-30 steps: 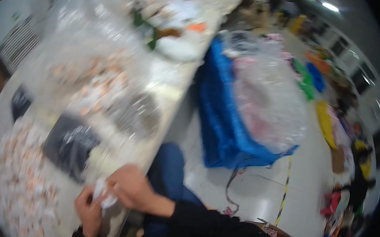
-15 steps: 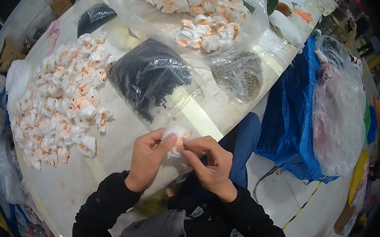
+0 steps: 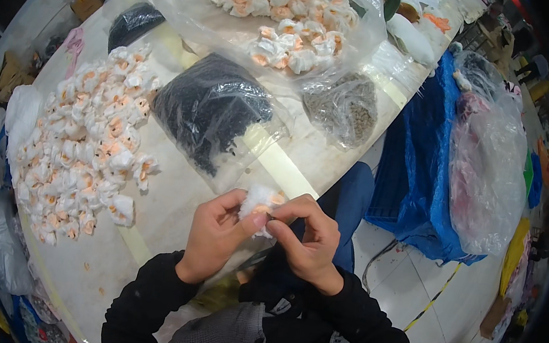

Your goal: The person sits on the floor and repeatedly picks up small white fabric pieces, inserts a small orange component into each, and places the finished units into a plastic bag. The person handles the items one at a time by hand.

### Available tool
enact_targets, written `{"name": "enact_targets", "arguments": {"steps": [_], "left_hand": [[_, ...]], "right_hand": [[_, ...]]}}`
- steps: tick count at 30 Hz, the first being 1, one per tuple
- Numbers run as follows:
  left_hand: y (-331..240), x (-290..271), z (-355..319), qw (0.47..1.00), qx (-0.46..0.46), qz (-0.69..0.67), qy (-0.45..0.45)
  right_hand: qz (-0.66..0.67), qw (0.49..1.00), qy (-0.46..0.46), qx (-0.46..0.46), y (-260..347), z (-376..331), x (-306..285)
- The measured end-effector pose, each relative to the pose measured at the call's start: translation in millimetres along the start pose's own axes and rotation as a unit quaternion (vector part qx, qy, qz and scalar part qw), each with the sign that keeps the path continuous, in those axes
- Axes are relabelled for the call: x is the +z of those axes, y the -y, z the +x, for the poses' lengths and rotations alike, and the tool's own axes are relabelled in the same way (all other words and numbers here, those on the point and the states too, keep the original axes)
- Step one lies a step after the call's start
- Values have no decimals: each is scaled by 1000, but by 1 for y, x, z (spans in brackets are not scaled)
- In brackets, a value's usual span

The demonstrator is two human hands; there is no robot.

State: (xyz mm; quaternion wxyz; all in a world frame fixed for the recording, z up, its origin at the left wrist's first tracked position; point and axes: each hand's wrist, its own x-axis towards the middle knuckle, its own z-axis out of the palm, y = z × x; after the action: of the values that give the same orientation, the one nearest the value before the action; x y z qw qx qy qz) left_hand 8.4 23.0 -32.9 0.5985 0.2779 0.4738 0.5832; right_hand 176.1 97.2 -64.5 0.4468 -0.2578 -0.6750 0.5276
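While the left hand (image 3: 217, 233) and right hand (image 3: 307, 239) both pinch a white puff (image 3: 259, 202) between their fingertips at the near edge of the bench (image 3: 169, 207), a heap of puffs (image 3: 85, 143) lies left of it and a dark bag (image 3: 211, 107) just beyond.

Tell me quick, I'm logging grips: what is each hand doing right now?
Left hand: closed, pinching the small white-and-orange fluffy piece.
Right hand: closed, fingertips pinching the same fluffy piece from the other side.
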Motion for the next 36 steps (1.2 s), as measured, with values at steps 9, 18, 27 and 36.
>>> {"name": "enact_targets", "arguments": {"steps": [9,18,27,36], "left_hand": [[4,-5,0,999,38,9,12],[1,-3,-1,996,67,59,8],[-6,-7,5,878,280,389,6],[-7,-10,-2,726,451,516,59]], "right_hand": [[-38,998,-6,-45,2,0,1],[-101,990,-21,-99,4,2,4],[-227,957,-31,-175,11,16,0],[-221,948,37,-227,1,19,-9]]}}
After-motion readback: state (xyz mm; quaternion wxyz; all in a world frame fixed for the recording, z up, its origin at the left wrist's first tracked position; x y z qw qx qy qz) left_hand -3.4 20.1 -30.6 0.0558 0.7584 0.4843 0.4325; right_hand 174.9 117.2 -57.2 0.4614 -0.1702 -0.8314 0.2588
